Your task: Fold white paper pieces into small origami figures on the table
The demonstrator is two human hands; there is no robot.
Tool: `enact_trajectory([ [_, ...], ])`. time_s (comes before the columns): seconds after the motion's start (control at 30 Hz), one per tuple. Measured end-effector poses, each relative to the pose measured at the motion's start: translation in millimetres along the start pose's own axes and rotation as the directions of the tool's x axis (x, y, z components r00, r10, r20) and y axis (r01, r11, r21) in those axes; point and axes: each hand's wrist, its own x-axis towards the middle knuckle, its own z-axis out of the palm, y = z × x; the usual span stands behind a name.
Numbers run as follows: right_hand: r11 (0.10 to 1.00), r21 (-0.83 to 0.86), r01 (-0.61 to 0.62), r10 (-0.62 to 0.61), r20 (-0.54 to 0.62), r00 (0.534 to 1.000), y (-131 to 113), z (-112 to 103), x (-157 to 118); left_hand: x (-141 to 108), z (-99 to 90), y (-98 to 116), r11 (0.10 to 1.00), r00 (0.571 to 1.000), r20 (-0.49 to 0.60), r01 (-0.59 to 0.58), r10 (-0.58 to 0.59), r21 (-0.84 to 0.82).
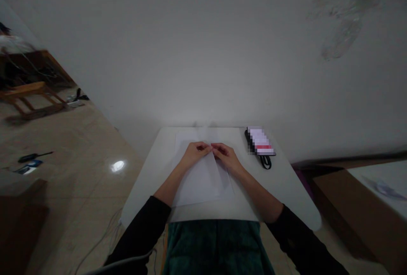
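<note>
White paper (195, 188) is lying on the white table (286, 198), in front of the person and to the left of a phone-like device (262, 141) with a black cord (266, 163). Near the upper part of the paper, its edge is pinched between the thumb and the fingers of the left hand (196, 153). The right hand (227, 156) is placed just beside it, with its fingertips also closed on the paper, so that the two grips almost meet. A slanting edge runs down from the hands toward the near side; because the picture is dim and white lies on white, it cannot be said surely if one folded sheet or two sheets are seen there.

Some trouble may be foreseen. If the hands are pulled unequally, the paper could be torn or creased at the pinched place, since the force is taken by a small area only. If one pinch is loosened, the layers could be slid out of line. The lower part is not pressed by any hand, so the whole paper could be turned on the smooth-looking table by a slight tug.
</note>
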Motion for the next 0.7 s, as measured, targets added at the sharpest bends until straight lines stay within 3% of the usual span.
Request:
enact_trajectory([
  [0.23, 1.0, 0.003, -0.023, 0.023, -0.02, 1.0, 0, -2, -1, -4, -8.4, 2, 0.996, 0.982, 0.186, 0.032, -0.016, -0.088],
  [0.33, 0.997, 0.066, -0.041, 0.041, -0.006, 0.999, 1, -3, 0, -4, -10.8, 0, 0.989, 0.982, 0.188, 0.043, -0.016, -0.14],
  [0.43, 0.988, 0.121, -0.094, 0.096, -0.011, 0.995, -3, -3, 0, -5, -10.6, 2, 0.982, 0.992, 0.121, 0.066, -0.045, -0.176],
  [0.57, 0.983, 0.042, -0.177, 0.177, 0.019, 0.984, -14, -6, -5, -7, -8.3, 8, 0.977, 0.998, 0.033, 0.059, -0.054, -0.203],
  [0.7, 0.969, -0.118, -0.219, 0.221, 0.008, 0.975, -14, -17, -6, -11, -5.8, 16, 0.979, 0.983, 0.171, 0.092, -0.061, -0.184],
])
